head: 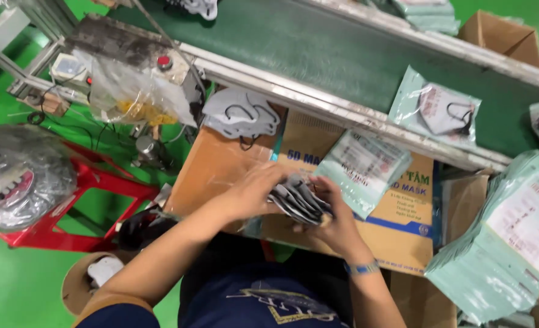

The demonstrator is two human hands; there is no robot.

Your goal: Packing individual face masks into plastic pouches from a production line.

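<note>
Both my hands hold a small stack of grey face masks over a brown cardboard box. My left hand grips the stack from the left side. My right hand, with a blue wristband, cups it from below and the right. A pale green printed pouch lies on the box just beyond my right hand. More grey masks lie in a loose pile at the box's far edge.
A dark green conveyor belt runs across the back, carrying a filled pouch. A thick stack of green pouches sits at the right. A red stand and a bagged bundle stand at the left on the green floor.
</note>
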